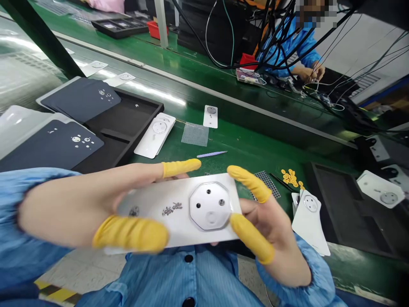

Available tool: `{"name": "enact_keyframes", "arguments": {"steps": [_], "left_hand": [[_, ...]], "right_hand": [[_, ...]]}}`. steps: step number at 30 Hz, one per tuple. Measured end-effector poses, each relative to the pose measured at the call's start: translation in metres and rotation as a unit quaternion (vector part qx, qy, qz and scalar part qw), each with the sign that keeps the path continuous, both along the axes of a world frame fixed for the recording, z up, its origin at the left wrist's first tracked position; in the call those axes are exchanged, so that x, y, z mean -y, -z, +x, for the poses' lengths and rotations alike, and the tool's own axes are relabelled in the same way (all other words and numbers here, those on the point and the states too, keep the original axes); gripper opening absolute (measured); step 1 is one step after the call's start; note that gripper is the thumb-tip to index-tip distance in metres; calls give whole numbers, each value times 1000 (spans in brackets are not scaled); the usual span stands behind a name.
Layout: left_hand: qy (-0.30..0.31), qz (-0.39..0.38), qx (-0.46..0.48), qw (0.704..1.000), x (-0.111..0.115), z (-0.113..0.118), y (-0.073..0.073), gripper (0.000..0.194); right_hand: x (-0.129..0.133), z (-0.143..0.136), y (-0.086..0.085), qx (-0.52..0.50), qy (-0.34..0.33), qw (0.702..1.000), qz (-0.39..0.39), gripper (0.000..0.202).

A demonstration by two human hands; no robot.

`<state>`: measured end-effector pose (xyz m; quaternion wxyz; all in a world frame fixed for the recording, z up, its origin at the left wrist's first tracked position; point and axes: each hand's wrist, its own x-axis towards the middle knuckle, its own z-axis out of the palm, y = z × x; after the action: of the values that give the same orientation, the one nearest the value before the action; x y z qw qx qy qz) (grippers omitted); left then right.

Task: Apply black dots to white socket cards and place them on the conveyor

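A white rectangular panel [179, 213] is held level in front of the body. It has an octagonal camera area with small round holes at its right end and dark marks near its middle. My left hand [128, 209] grips the panel's left part, its thumb in a yellow finger cot across the front. Around the right end is my right hand [265, 217], with yellow cots on thumb and index finger at the edges. Beyond the panel lie lilac tweezers [212, 154], a translucent mesh sheet [195, 134] and a small white panel [210, 117].
Black trays stand at left [128, 111] and right [338, 204]. Stacked white panels lie beside them [155, 135] [310, 221]. Yellow finger cots [290, 177] and a dotted sheet [267, 184] are right of centre. Across the bench, a person in blue [294, 47] works near hanging cables.
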<state>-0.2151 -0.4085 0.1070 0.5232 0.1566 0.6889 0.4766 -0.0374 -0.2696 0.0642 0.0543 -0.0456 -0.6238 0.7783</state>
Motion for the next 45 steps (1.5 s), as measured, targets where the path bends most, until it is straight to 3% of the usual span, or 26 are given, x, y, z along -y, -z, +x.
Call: {"name": "enact_keyframes", "arguments": {"steps": [3, 6, 11, 18, 24, 29, 34, 41, 45], "left_hand": [[138, 28, -20, 990, -4, -5, 3, 42], [213, 44, -29, 976, -12, -10, 11, 36], [223, 28, 17, 974, -20, -9, 16, 33], [188, 0, 61, 980, -26, -17, 13, 39], [136, -19, 122, 983, -41, -29, -4, 14], [132, 31, 150, 979, -48, -18, -14, 20], [158, 26, 147, 976, -50, -15, -13, 25], [199, 14, 130, 971, -56, -16, -14, 15], [218, 11, 109, 970, -57, -14, -15, 15]], "right_hand": [[-2, -1, 5, 27, 3, 999, 46, 50], [-3, -3, 6, 46, 14, 998, 46, 50], [-4, -5, 3, 64, 5, 998, 15, 57], [-7, -9, 1, 79, 30, 996, -33, 67], [-16, -15, -12, 71, 97, 991, -65, 65], [-22, -14, -19, 56, 141, 984, -92, 57], [-21, -9, -19, 57, 139, 985, -83, 58], [-20, -4, -24, 52, 119, 983, -133, 65], [-17, -2, -28, 51, 135, 983, -117, 69]]}}
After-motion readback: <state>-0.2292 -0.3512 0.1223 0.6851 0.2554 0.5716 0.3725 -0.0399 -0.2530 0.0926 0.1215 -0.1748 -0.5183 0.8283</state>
